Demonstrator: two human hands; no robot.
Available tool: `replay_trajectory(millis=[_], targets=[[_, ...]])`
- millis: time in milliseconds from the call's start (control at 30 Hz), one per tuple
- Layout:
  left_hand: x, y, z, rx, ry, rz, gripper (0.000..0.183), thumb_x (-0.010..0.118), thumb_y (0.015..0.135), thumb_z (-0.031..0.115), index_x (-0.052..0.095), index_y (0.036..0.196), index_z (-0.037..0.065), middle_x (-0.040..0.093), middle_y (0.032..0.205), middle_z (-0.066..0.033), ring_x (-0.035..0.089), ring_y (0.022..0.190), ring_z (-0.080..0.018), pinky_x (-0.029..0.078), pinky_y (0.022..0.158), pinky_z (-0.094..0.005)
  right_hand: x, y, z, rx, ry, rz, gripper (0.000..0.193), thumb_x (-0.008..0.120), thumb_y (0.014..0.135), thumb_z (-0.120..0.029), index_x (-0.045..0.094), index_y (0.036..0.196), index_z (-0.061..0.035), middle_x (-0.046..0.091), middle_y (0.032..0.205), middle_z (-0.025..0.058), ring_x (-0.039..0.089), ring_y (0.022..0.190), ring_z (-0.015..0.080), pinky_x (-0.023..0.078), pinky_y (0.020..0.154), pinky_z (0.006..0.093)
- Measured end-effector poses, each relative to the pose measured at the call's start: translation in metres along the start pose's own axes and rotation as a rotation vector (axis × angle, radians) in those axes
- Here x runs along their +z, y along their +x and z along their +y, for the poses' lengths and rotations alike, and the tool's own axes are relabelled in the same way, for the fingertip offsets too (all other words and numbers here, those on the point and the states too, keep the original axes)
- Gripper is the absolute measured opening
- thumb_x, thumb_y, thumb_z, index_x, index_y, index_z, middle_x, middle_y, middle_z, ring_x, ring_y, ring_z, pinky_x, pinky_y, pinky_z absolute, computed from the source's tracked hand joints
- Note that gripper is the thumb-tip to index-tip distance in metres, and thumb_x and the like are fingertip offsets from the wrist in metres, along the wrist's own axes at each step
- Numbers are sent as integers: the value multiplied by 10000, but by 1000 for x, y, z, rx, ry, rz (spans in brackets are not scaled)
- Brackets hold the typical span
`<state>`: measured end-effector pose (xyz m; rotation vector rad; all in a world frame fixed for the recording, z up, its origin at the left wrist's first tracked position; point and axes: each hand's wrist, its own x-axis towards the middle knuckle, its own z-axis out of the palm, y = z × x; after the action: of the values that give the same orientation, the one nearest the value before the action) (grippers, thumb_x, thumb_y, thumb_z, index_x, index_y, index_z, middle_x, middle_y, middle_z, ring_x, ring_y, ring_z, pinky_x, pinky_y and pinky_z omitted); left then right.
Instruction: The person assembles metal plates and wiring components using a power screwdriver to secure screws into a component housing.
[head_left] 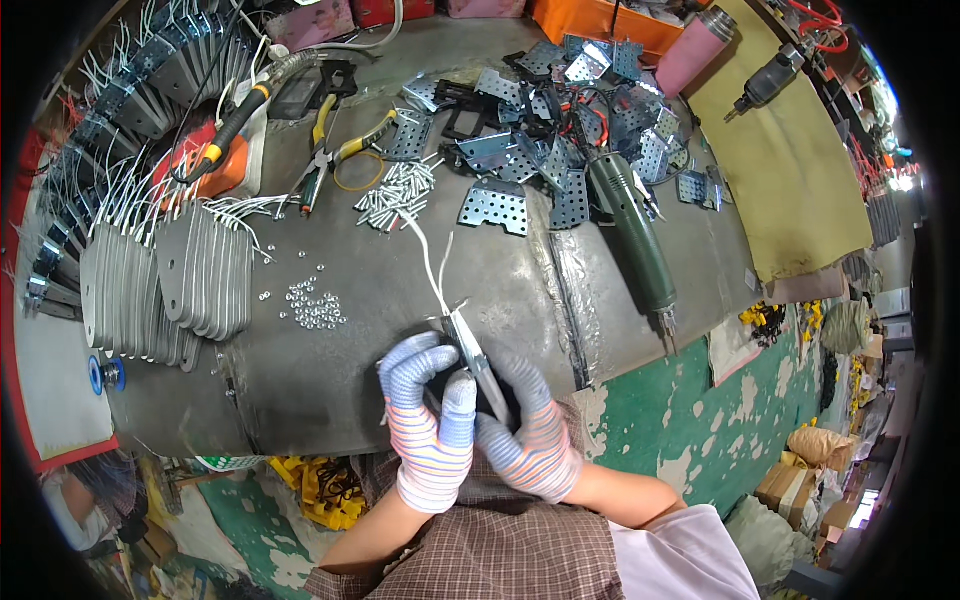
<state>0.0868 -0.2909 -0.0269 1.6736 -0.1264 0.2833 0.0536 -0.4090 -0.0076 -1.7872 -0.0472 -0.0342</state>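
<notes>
In front of my body, both gloved hands close around a grey metal plate with white wires (483,378), which stands edge-on between them. My left hand (425,415) grips its left side, where a dark metal part shows partly behind the fingers. On the other side my right hand (535,430) holds the plate with bent fingers; some fingertips are hidden. Two white wires (432,270) rise from the plate's top toward a pile of small metal pins or sleeves (400,193). Small shiny nuts (315,305) lie loose on the grey worktable (300,390), left of my hands.
Several similar grey plates (205,275) stand in rows at left. Perforated metal brackets (495,205) heap at the back. A green electric screwdriver (635,235) lies at right, a soldering iron (230,130) and pliers (320,155) at back left. An air screwdriver (770,80) hangs far right.
</notes>
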Motion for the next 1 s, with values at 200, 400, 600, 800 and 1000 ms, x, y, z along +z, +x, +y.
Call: replay_trajectory(millis=[200,400,600,800,1000], targets=[[-8,0,-17,31,36,-19,174,623,890,170,552,985,42,565,1031,-130,555,967,-259,446,874,-373,-51,42,-6,-436,-430,-181,485,631,820,-261,533,1206,16,590,1107,226,601,958,398,478,856,447],[-4,-6,-27,254,142,-30,195,639,887,201,559,984,52,573,1030,-133,562,958,-281,454,869,-382,-146,92,26,135,-1222,363,605,693,784,-271,470,1314,-86,604,1053,170,560,1010,353,434,884,457],[-8,-6,-30,217,143,-5,228,618,916,227,544,1029,44,537,1107,-137,553,1012,-231,455,904,-350,-162,77,8,180,100,481,544,667,835,-321,479,1269,-52,627,948,70,607,838,168,496,764,336],[-15,-8,-31,153,128,-71,191,622,910,186,546,1018,49,543,1105,-134,566,996,-215,482,864,-333,-121,49,-27,226,1221,400,607,688,817,-290,431,1301,-28,647,938,52,608,859,226,448,951,489],[-14,-7,-24,182,128,-68,190,654,867,149,545,985,47,577,1034,-132,575,971,-282,467,869,-377,-84,31,27,307,1774,413,456,690,795,-229,534,1184,-49,630,851,35,600,879,218,374,1035,499]])
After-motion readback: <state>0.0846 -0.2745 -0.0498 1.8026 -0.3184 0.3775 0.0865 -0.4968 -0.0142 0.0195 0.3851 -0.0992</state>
